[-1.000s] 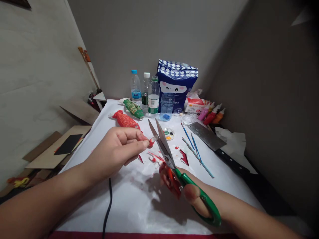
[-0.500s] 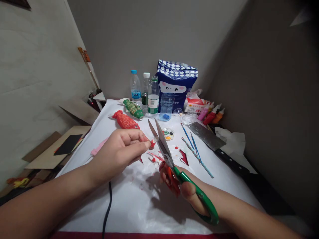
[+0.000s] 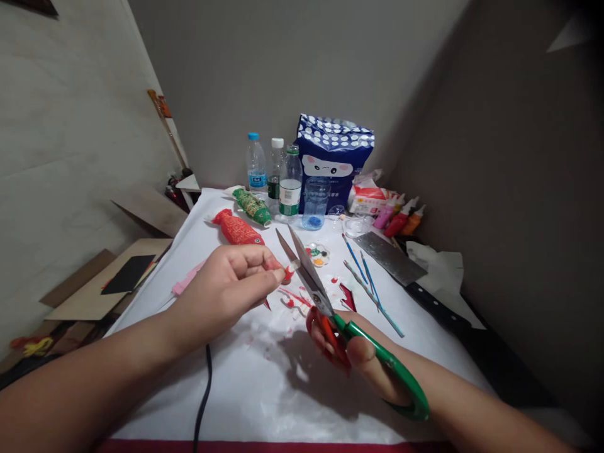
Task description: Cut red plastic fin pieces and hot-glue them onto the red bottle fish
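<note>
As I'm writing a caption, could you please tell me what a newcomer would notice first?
Probably the large scissors, open in the right hand near the centre. Next, the tall blue bag standing at the back, and the red fish-shaped figure lying beyond the left hand.

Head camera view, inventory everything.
scissors: 1, green and orange handles, centre
small piece: 1, red, clear, by scissors
fish figures: 2, red, green, back left
bottles: 3, clear, back
bag: 1, blue, back
cup: 1, clear, before bag
box: 1, red, white, beside bag
squeeze bottles: several, mixed colours, back right
palette: 1, white, beyond scissors
brushes: 3, bluish, right
cleaver: 1, grey, black, right
scraps: several, red, centre
paper: 1, pink, left
cable: 1, black, near edge
cardboard: several, brown, left
sheet: 1, white, underneath
left hand: 1, bare, pinching small piece
right hand: 1, bare, holding scissors
</note>
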Demonstrator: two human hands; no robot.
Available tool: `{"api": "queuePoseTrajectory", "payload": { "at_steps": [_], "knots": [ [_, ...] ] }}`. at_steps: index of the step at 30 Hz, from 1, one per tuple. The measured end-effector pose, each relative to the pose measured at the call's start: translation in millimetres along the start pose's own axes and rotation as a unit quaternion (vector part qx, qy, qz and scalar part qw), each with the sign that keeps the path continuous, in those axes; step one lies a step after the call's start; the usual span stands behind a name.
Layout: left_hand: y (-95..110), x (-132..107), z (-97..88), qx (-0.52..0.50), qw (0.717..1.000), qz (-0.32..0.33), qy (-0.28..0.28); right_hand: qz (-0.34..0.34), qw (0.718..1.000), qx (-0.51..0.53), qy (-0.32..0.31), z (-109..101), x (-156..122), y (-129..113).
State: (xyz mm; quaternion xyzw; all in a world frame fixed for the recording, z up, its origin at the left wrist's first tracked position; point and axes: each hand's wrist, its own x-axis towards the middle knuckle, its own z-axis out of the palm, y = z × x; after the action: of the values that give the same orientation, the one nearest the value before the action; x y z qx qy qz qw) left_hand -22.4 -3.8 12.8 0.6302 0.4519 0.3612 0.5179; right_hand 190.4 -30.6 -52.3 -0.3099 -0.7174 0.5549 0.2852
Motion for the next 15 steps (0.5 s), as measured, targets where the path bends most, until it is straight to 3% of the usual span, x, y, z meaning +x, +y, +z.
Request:
{"api": "queuePoseTrajectory", "payload": {
  "at_steps": [10, 15],
  "knots": [
    [11.4, 0.2, -3.5, 0.073, 0.997, -0.003, 0.008, 0.055, 0.998, -0.019, -0.023, -7.5, -5.8, -9.3],
    [13.7, 0.2, -9.1, 0.125, 0.992, -0.014, -0.003, 0.047, 0.998, -0.043, -0.032, -12.3, -4.4, -16.0]
  ]
}}
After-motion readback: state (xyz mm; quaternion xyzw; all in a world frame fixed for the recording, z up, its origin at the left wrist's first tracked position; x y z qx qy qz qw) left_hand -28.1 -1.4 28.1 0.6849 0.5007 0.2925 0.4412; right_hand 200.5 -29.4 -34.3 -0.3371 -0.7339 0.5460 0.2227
